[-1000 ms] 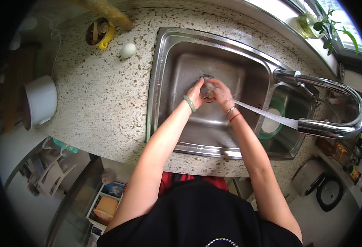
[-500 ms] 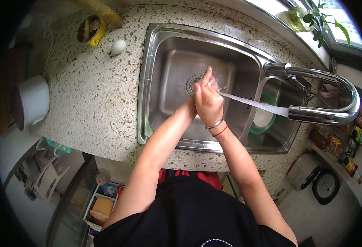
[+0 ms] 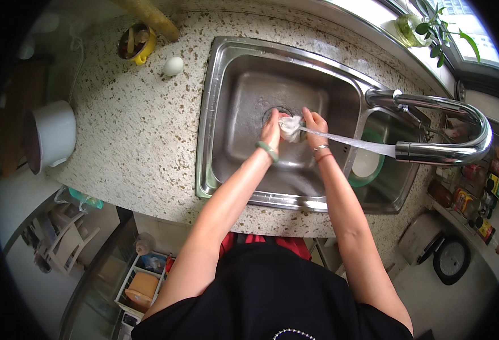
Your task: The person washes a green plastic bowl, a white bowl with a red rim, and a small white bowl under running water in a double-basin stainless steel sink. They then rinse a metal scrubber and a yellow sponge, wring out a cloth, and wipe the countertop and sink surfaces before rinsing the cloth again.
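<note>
Both of my hands are apart over the main basin of a steel sink (image 3: 244, 73). A stream of water (image 3: 357, 143) from the tap reaches the space between them and breaks up in a white splash (image 3: 291, 129) against my left palm. My left hand (image 3: 271, 134), with a green bangle (image 3: 267, 151) at its wrist, is open, its fingers partly hidden by the splash. My right hand (image 3: 316, 124) is open beside the stream, fingers loosely bent, holding nothing I can see. It wears a silver bracelet (image 3: 321, 148) and a red string.
The chrome tap (image 3: 448, 154) arches in from the right. A green bowl (image 3: 372, 176) sits in the smaller basin. On the speckled counter (image 3: 130, 136) at left are a white egg (image 3: 173, 66), a yellow cup (image 3: 142, 52) and a white pot (image 3: 56, 134). Bottles stand on a rack at right.
My hands were pressed together under the water and have parted, left hand to the left, right hand to the right. The green bangle and white splash now show. The view has shifted slightly.
</note>
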The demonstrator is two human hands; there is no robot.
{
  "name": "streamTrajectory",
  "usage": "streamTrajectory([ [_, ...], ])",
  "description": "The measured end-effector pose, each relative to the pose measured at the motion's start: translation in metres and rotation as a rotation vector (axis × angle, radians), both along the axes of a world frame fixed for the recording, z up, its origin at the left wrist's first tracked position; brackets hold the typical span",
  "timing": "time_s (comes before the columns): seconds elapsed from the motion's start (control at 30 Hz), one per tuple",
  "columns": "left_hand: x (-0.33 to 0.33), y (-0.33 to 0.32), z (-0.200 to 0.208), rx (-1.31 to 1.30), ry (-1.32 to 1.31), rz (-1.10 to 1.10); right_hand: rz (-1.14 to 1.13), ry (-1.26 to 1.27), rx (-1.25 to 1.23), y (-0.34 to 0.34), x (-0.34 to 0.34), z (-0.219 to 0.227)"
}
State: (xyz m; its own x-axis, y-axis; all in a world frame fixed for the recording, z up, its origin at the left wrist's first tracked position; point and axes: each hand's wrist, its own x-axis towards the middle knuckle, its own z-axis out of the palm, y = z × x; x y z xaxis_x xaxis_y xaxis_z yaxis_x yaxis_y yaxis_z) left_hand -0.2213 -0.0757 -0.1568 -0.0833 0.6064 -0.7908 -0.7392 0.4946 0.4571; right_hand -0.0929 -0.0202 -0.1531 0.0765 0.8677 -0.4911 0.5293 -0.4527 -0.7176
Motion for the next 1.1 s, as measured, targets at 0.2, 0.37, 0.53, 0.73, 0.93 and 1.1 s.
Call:
streamTrajectory([
  [0.2,-0.005,-0.007,-0.009,-0.029,-0.261,-0.04,0.422,0.109,0.507,-0.003,-0.004,0.042],
  [0.37,-0.002,0.011,-0.013,0.08,-0.638,-0.188,0.838,0.014,0.55,-0.028,-0.011,0.086],
  [0.53,-0.007,0.007,-0.006,-0.085,-0.497,-0.23,0.778,0.183,0.484,-0.033,0.002,0.126],
  [0.73,-0.008,0.014,0.057,0.058,-0.584,-0.443,0.202,0.351,0.295,-0.007,0.01,0.083],
  [0.93,0.001,0.016,0.1,0.044,-0.707,-0.345,-0.168,1.214,-0.539,-0.013,0.022,0.059],
  [1.1,0.015,0.002,0.078,0.153,-1.174,-0.277,-0.146,1.555,-0.48,-0.021,0.0,0.067],
])
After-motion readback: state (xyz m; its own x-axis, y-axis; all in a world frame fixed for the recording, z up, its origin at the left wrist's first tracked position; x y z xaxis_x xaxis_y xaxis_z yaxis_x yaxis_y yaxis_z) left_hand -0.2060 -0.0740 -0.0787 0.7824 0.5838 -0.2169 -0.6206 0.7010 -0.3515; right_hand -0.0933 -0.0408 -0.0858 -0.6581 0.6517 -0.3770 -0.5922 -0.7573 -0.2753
